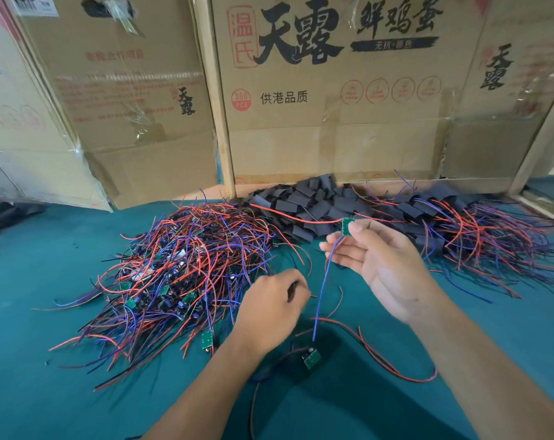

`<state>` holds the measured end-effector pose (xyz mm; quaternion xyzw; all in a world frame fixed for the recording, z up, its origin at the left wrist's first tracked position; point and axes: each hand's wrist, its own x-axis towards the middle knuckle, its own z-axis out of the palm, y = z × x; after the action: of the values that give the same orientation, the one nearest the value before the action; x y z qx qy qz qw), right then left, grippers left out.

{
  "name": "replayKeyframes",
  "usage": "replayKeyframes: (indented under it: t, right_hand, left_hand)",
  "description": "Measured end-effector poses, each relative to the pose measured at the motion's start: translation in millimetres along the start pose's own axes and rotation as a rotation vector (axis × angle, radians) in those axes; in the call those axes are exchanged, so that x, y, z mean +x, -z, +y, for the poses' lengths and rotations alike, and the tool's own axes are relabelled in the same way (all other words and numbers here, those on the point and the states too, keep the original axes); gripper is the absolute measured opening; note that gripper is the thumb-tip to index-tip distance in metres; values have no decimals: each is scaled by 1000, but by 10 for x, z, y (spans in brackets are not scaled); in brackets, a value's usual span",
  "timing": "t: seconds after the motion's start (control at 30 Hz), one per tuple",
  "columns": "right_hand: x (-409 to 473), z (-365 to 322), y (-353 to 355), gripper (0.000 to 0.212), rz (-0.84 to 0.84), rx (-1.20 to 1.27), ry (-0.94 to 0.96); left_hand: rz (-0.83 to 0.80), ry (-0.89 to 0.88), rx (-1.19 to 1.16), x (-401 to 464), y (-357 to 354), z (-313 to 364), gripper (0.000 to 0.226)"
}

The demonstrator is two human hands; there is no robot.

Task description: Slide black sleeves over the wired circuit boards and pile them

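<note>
Hidden inside the curled left hand: whatever its fingers pinch. Buried under tangled wires: most boards of the unsleeved pile. Cut off by the top edge: the cardboard boxes. Blurred beyond reading: the dark heap at far left

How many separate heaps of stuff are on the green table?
3: bare wired boards at left, empty black sleeves at the back centre, sleeved boards at right. More may lie outside the view.

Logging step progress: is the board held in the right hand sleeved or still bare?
Bare. The right hand pinches the board, whose green face shows fully, with no black sleeve on it.
</note>
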<state>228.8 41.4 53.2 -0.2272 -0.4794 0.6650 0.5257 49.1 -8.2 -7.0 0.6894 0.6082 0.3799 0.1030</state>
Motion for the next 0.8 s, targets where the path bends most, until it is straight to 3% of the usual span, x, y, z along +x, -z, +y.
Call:
replayKeyframes:
  t: [0.13, 0.23, 0.33, 0.4, 0.47, 0.67, 0.8]
  right_hand:
    - [-32, -15, 51, 18, -8, -118, 94]
    - [-61, -16, 80, 15, -24, -377, 213]
    - [-119, -32, 111, 19, -149, -801, 337]
    - [-152, -6, 128, 22, -225, -1157, 417]
    - [-179, 5, 113, 24, -240, -1341, 446]
    - [-187, 23, 99, 38, -200, -1423, 487]
    - [-150, -9, 169, 15, -158, -1408, 444]
  left_hand:
    - [73, -13, -253, 10, 5, 21, 22]
    - [-13, -33, -528, 14, 24, 57, 28]
    - [-143, -9, -767, -9, 16, 115, 34]
    - [-154, 11, -852, -25, -10, 148, 30]
    - [-124, 29, -929, -31, -44, 158, 26]
    - [-37, 101, -1046, 4, -95, 126, 22]
    - [-2, 126, -1130, 26, -58, 97, 19]
